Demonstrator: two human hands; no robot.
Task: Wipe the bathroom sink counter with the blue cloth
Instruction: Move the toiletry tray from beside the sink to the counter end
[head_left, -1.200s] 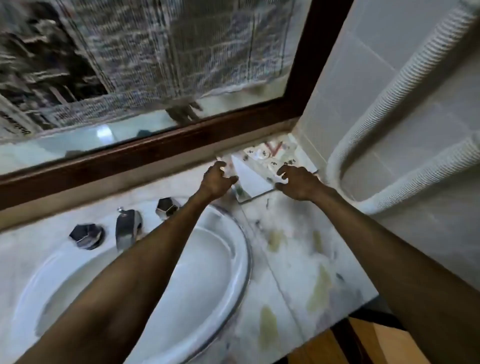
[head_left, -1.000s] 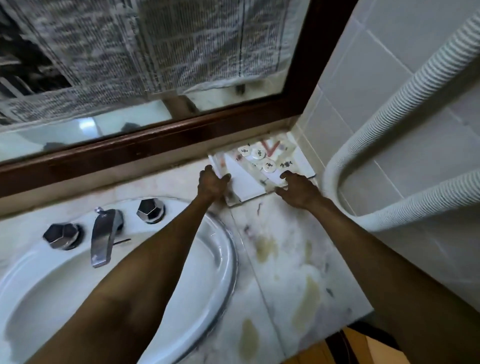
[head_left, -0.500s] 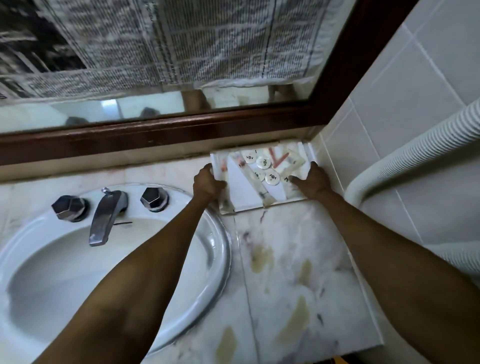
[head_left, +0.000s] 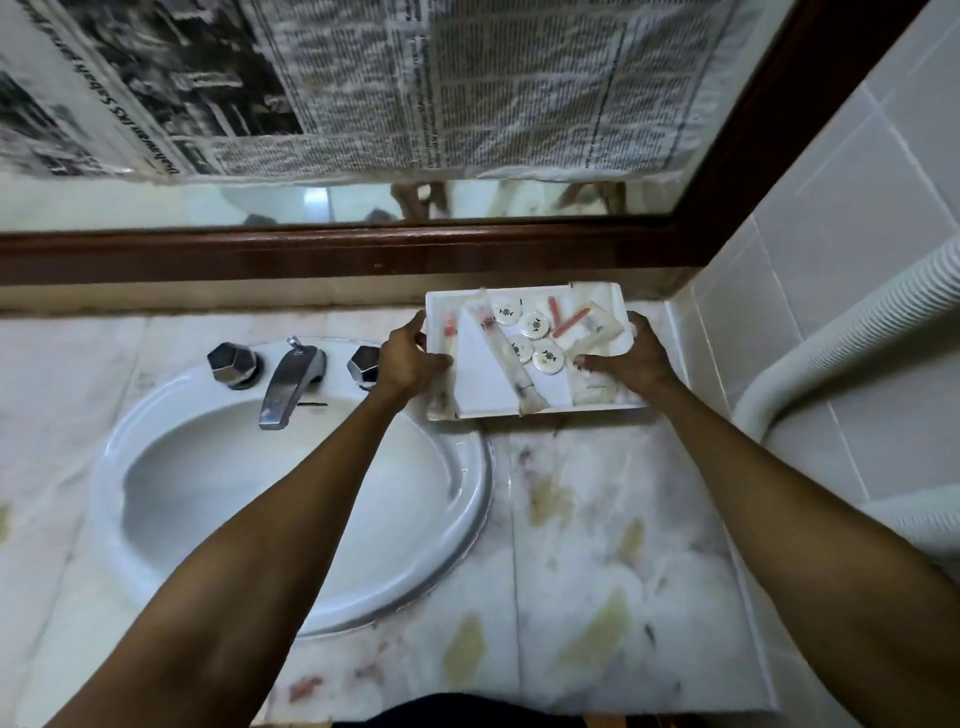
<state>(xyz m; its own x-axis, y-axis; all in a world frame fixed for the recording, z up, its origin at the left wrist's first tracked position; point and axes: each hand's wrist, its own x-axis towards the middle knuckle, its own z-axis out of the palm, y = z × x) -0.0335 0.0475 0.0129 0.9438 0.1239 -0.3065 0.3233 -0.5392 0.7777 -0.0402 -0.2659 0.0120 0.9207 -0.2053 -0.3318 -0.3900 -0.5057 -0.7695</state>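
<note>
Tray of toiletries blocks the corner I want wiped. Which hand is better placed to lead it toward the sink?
Left, probably. The left hand grips the tray at its sink-side edge, thumb over the rim, with the sink right beside it. The right hand holds the opposite side, by the tiled wall.

White tray (head_left: 480, 376) of toiletries (head_left: 535, 325), newspaper (head_left: 467, 78) over mirror (head_left: 156, 202)

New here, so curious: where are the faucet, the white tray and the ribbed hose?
faucet (head_left: 288, 384): head view, spout.
white tray (head_left: 477, 371): head view, bare floor.
ribbed hose (head_left: 841, 335): head view, upper run.
</note>
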